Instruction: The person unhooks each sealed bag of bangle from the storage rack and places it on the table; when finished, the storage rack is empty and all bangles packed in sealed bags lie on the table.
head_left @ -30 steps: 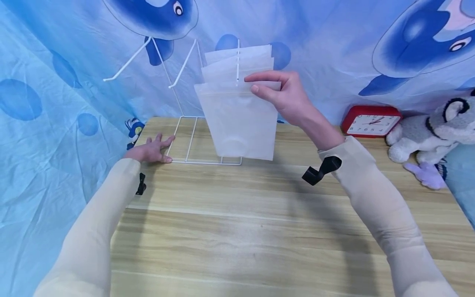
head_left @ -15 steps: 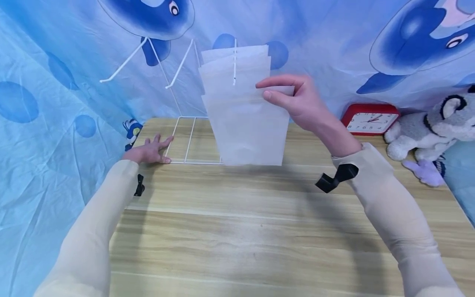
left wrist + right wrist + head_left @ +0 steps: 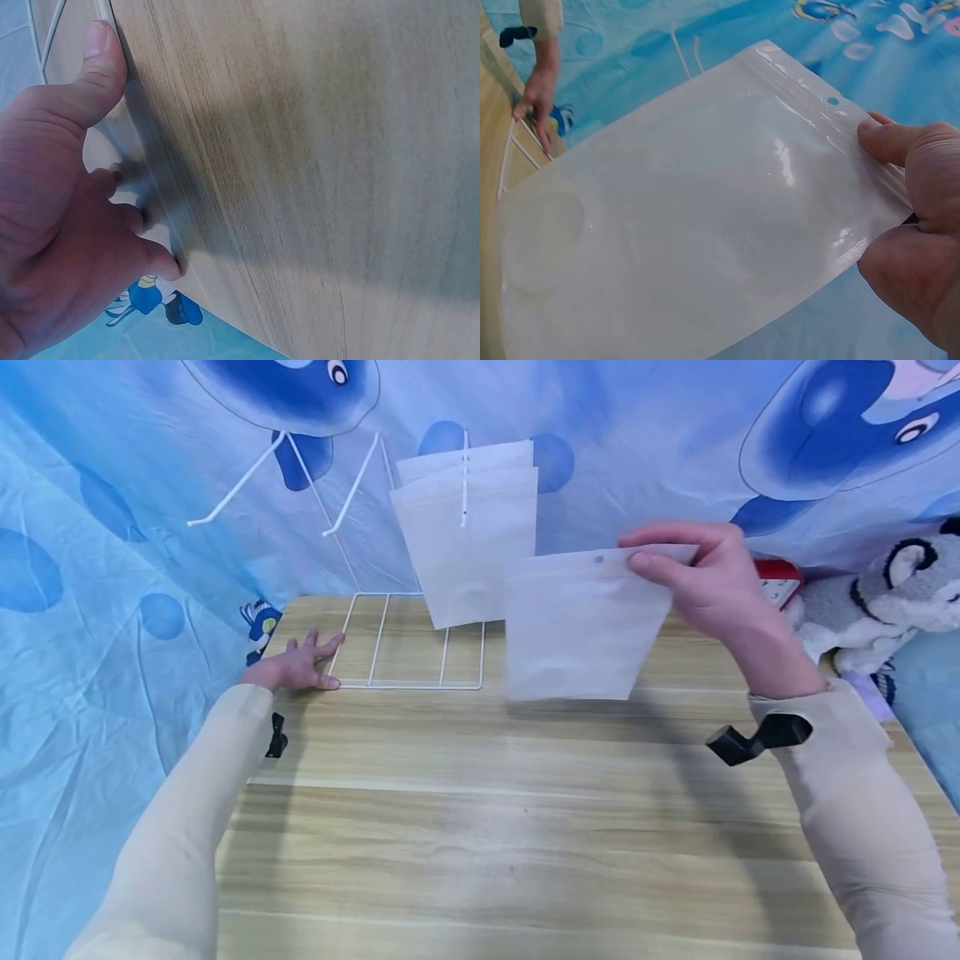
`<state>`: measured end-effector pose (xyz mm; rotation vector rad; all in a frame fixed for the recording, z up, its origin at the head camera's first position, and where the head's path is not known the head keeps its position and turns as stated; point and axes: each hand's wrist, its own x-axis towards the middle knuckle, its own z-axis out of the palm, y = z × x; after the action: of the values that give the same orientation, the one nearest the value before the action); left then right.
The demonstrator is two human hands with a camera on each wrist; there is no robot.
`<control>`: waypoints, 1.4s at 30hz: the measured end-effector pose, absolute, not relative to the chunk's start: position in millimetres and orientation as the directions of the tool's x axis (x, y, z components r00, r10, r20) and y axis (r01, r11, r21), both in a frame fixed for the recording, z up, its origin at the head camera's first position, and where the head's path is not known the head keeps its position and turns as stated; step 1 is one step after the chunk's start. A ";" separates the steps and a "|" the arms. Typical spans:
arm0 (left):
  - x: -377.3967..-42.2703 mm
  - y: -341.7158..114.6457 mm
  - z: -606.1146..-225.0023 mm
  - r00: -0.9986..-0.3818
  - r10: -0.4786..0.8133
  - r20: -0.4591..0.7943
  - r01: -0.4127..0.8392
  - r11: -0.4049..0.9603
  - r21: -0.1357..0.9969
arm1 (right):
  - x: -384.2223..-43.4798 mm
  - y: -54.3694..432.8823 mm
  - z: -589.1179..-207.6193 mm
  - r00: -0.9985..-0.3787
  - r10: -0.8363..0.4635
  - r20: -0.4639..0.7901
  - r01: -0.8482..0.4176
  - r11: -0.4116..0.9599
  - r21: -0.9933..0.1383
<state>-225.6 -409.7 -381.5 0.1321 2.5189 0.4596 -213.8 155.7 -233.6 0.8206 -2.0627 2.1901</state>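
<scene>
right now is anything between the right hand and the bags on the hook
Yes: in the head view, the loose white bag it pinches hangs between the right hand and the bags on the hook; nothing else visible does.

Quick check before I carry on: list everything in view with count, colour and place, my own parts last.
Held pouch: 1, whitish, pinched by its top corner, off the rack
Hanging pouches: at least 2, whitish, on the rack's rightmost prong
Wire rack: 1, white, at the table's far left
Table: 1, wood-toned, beneath
Clock: 1, red with white face, far right, mostly hidden
Plush toy: 1, grey and white, beside the clock
Unclear item: 1, lilac, below the plush
Backdrop: blue, whale prints, behind
Wrist mounts: 2, black, one per cuff
Sleeves: 2, cream, both arms
Left hand: 1, at the rack's left end
Right hand: 1, on the held pouch
</scene>
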 end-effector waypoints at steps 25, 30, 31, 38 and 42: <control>-223.1 -403.5 -381.2 -0.833 0.175 -0.526 0.000 0.949 0.314 | -183.5 300.7 -277.3 -0.936 -0.237 0.261 -0.226 -0.164 -0.960; -223.3 -403.6 -381.1 -0.830 0.176 -0.529 0.000 0.949 0.314 | -177.6 325.4 -286.7 -0.938 -0.219 0.267 -0.254 -0.086 -0.963; -223.6 -403.8 -380.9 -0.830 0.174 -0.529 -0.002 0.949 0.314 | -176.8 330.5 -288.1 -0.942 -0.204 0.265 -0.263 -0.038 -0.964; -227.7 -402.6 -380.3 -0.829 0.181 -0.529 0.008 0.950 0.313 | -181.6 358.3 -298.3 -0.960 -0.109 0.259 -0.272 0.122 -0.955; -228.8 -402.9 -381.3 -0.828 0.185 -0.529 0.014 0.950 0.311 | -191.1 365.2 -301.5 -0.966 -0.080 0.246 -0.258 0.225 -0.940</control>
<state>-228.8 -402.9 -381.3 0.1403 2.5216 0.3962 -191.1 365.2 -301.5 0.3257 -2.3416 1.8418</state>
